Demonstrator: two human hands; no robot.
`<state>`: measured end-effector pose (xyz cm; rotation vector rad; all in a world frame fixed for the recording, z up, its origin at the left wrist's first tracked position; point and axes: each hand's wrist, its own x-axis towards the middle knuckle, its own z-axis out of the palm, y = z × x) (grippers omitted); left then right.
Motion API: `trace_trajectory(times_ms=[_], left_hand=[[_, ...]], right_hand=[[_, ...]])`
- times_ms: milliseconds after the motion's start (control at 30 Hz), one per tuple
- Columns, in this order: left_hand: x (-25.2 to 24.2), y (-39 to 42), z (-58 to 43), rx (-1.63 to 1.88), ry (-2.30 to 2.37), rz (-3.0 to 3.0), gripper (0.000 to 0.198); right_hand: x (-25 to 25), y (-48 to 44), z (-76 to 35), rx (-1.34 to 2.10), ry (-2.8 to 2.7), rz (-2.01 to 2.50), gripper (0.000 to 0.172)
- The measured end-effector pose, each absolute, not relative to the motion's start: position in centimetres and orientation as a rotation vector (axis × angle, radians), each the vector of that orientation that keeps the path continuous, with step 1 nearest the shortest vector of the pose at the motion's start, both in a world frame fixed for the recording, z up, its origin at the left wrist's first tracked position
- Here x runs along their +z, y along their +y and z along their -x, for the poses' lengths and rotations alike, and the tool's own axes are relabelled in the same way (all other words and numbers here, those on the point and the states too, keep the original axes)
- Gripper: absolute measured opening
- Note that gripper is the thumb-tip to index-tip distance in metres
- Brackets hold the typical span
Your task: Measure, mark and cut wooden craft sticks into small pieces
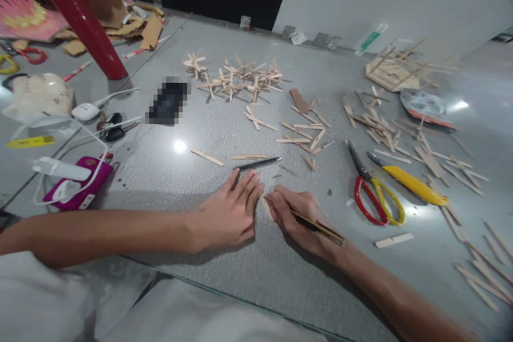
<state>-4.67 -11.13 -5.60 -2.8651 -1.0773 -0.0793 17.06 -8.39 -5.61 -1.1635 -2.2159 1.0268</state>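
Note:
On the table close in front of me, my left hand [230, 208] lies palm down, its fingers bent and close together, holding a wooden popsicle stick [268, 210] against the tabletop. Part of the stick is hidden by the fingers. My right hand [294, 214] grips a slim black and yellow utility knife [320, 230] like a pen, its tip end down at the stick and mostly covered by the fingers. Just beyond my left fingertips lies a dark pen [258, 164]. Two loose popsicle sticks [207, 157] are behind it.
Scissors [368, 192] and a yellow cutter [414, 184] lie to the right, among scattered sticks [430, 163]. Star-shaped stick assemblies [240, 79] stand farther back. To the left are a blurred-out dark object [168, 100], a purple power bank [82, 184] with cables and a red bottle [84, 24].

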Motion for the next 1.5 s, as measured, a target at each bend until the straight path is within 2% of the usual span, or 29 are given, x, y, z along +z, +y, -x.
trace_trajectory(times_ms=[167,300,500,600,700,800,900,967,1067,1133,1200,1333,1400,1500], left_hand=[[-6.3,-11.1,5.1,-0.231,-1.071,2.898,0.064],[-6.9,-11.2,5.7,-0.429,-1.088,2.863,0.051],[-6.9,-10.6,6.2,-0.654,-1.212,2.769,0.033],[-6.8,-10.0,6.1,-0.810,-1.279,2.870,0.021],[-6.6,-9.7,6.0,-0.914,-1.369,2.981,0.023],[-6.4,-9.8,6.1,-0.894,-1.431,2.985,0.021],[-6.4,-10.1,6.4,-0.707,-1.357,2.961,0.013],[-6.5,-10.2,6.6,-0.579,-1.285,2.959,0.005],[-6.5,-10.4,6.7,-0.476,-1.197,2.952,0.030],[-6.5,-10.5,6.8,-0.455,-1.145,2.946,0.043],[-6.6,-10.6,6.7,-0.450,-1.129,2.958,0.043],[-6.9,-10.3,6.6,-0.548,-1.344,3.015,0.013],[-6.7,-9.9,6.4,-0.561,-1.570,3.027,0.025],[-6.2,-9.2,6.2,-0.560,-1.711,3.092,0.030]], right_hand=[[-5.5,-8.4,-17.1,1.113,-2.133,1.224,0.044],[-5.4,-8.6,-17.3,1.182,-2.052,1.174,0.030],[-5.7,-8.6,-18.3,0.691,-2.411,0.801,0.013],[-5.4,-8.7,-18.7,0.558,-2.525,0.660,0.019],[-4.7,-8.7,-19.0,0.608,-2.605,0.605,0.026],[-4.3,-8.6,-19.1,0.664,-2.596,0.599,0.031],[-4.1,-8.6,-19.0,0.747,-2.504,0.654,0.046],[-4.2,-8.7,-18.8,0.811,-2.420,0.720,0.043],[-4.5,-9.1,-18.3,0.814,-2.364,0.799,0.032],[-5.0,-9.5,-18.0,0.722,-2.382,0.831,0.033],[-5.4,-9.9,-18.0,0.537,-2.406,0.863,0.034],[-5.2,-10.4,-18.3,0.087,-2.530,0.864,0.027],[-4.7,-10.3,-18.5,-0.101,-2.605,0.858,0.030],[-4.1,-10.1,-18.7,-0.263,-2.673,0.865,0.038]])
